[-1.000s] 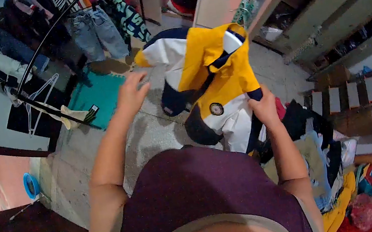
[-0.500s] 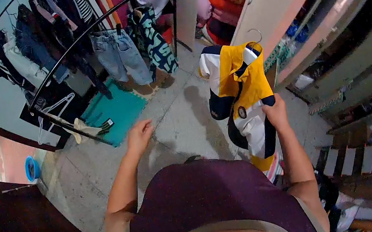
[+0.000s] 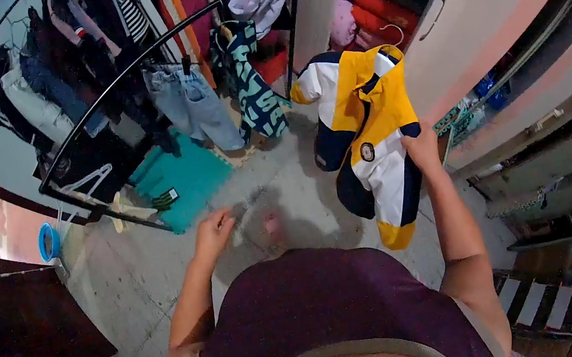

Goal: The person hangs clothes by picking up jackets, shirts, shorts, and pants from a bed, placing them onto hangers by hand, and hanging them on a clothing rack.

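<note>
A yellow, white and navy jacket (image 3: 380, 106) hangs in front of me on the right, with a round badge on its white part. A hanger hook (image 3: 392, 32) sticks up from its collar. My right hand (image 3: 422, 148) is closed on the jacket's right edge, over white and navy cloth; its fingertips are partly hidden. My left hand (image 3: 214, 234) is held over the floor, fingers loosely curled and a little apart, with nothing in it. The teal foam mat (image 3: 189, 187) lies beyond it, nearest to that hand.
A black clothes rack (image 3: 129, 57) full of garments stands at the back left, with denim shorts (image 3: 193, 99) and a patterned garment (image 3: 251, 82) clipped on its near side. White hangers (image 3: 94, 182) hang low there. An open cupboard door (image 3: 478, 18) and shelves are at right.
My view has shifted, bringing the rack and cupboard lower in the picture. The jacket appears more spread, its yellow lower end now clear of the striped cloth. My right hand keeps its grip.
</note>
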{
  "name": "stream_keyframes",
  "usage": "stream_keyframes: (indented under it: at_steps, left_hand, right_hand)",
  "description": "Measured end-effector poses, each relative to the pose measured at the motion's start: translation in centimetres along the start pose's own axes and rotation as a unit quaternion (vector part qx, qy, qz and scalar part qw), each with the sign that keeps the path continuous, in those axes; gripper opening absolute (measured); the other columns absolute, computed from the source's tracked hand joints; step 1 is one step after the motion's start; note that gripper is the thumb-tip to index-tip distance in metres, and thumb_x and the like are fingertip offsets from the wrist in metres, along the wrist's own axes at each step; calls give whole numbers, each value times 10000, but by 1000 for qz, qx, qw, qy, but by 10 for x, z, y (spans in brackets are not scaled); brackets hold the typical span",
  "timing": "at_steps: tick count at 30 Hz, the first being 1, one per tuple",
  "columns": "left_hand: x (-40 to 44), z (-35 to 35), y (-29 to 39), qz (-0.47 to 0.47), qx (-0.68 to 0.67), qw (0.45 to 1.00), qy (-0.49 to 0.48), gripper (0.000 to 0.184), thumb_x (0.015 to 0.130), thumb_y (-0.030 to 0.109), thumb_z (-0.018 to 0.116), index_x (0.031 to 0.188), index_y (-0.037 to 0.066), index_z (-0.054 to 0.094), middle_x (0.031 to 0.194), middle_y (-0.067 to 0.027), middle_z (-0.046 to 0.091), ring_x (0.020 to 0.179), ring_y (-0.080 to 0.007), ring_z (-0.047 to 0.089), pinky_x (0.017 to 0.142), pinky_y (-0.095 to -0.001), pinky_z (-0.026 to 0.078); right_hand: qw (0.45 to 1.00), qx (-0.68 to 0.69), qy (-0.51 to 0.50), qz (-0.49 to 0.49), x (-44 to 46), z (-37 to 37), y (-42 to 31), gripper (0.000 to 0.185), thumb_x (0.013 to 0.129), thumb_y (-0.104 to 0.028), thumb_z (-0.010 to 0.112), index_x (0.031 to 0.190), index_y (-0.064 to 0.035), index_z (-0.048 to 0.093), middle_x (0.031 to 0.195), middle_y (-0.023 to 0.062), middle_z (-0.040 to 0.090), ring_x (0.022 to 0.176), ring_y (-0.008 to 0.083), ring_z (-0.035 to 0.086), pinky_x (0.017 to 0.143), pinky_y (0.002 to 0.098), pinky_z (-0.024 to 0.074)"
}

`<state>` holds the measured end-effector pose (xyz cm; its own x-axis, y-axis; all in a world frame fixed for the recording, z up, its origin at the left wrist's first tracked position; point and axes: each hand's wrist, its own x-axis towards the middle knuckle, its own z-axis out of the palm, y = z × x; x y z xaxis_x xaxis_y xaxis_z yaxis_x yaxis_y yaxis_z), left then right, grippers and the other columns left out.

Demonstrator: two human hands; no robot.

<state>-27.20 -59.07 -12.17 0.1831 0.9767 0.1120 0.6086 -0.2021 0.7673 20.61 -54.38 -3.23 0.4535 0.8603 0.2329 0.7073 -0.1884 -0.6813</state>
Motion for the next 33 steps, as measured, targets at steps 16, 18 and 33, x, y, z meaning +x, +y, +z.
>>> stream_keyframes:
  at_steps: [16, 18, 33]
  left_hand:
    - [217, -27, -54, -4, -14, 999, -34, 258, 792, 136, 623, 1025, 31, 592, 954, -151, 617, 841, -280, 604, 715, -343, 474]
    - [224, -25, -58, -35, -4, 999, -39, 256, 791, 128, 623, 1022, 22, 591, 955, -155, 618, 845, -284, 607, 711, -348, 477]
    - [240, -28, -76, -124, -23, 990, 59, 231, 780, 105, 622, 999, 35, 597, 843, -141, 604, 748, -268, 596, 658, -337, 468]
  right_hand:
    - [997, -71, -14, -20, 211, 144, -78, 352, 602, -157, 649, 873, 39, 539, 814, 259, 596, 819, 405, 582, 724, 424, 454]
    - [996, -86, -4, -25, 230, 160, -85, 349, 603, -155, 654, 872, 37, 541, 803, 251, 597, 809, 397, 586, 715, 416, 456]
    - [994, -45, -72, -75, 359, 263, -101, 428, 571, -190, 725, 937, -13, 591, 862, 226, 626, 835, 376, 609, 727, 424, 477]
